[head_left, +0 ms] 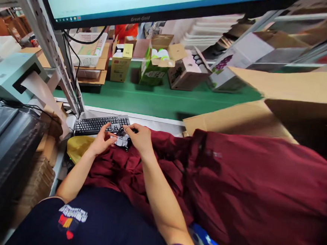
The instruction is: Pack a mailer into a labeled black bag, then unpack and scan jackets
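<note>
Beside the keyboard (103,124), on maroon cloth (231,187), both hands pinch one small tag (122,139): left hand (102,142) at its left edge, right hand (138,137) on top. Tag looks light, flimsy; best gripped by edges.

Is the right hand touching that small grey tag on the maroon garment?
Touching. The head view shows the right hand pinching the grey tag, fingertips on its top edge.

Navy short-sleeved shirt, chest logo
</note>
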`<state>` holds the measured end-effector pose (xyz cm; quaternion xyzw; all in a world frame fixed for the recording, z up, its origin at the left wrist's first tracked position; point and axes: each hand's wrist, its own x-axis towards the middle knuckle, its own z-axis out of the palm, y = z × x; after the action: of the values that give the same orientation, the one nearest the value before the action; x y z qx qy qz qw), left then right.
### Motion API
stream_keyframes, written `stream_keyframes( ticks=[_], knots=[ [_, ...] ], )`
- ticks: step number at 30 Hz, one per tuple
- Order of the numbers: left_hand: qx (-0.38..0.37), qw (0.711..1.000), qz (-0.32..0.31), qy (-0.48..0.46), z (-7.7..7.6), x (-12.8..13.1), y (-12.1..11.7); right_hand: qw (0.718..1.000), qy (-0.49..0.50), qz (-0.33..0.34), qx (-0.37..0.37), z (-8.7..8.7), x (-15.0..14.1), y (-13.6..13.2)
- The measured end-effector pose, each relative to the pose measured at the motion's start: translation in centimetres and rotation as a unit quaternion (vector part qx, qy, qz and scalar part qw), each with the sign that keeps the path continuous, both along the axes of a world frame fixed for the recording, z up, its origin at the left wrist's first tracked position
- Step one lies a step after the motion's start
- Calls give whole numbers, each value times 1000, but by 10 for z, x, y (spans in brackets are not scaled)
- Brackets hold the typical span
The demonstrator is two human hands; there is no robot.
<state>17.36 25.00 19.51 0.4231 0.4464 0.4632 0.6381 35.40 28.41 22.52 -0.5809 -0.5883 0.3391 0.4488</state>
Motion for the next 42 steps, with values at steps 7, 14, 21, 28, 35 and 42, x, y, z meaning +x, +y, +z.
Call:
stream_keyframes(
  ticks=[7, 14, 21, 28, 35, 42],
  knots=[
    [57, 997, 58, -5, 5, 12, -19, 998, -46, -29, 42, 12, 1, -16],
    [141, 980, 8, 137, 27, 2, -22, 999, -22, 36, 13, 18, 8, -15],
    [255, 932, -3, 258, 38, -2, -23, 999, -23, 37, 9, 15, 11, -12],
    [228, 938, -62, 253, 38, -1, -16, 997, -25, 74, -5, 15, 12, -12],
    [99, 976, -62, 185, 46, 3, -21, 994, -84, 71, 6, 13, 13, -23],
    [84, 977, 21, 194, 37, 17, -26, 997, 30, 66, 7, 7, 13, -50]
  ],
)
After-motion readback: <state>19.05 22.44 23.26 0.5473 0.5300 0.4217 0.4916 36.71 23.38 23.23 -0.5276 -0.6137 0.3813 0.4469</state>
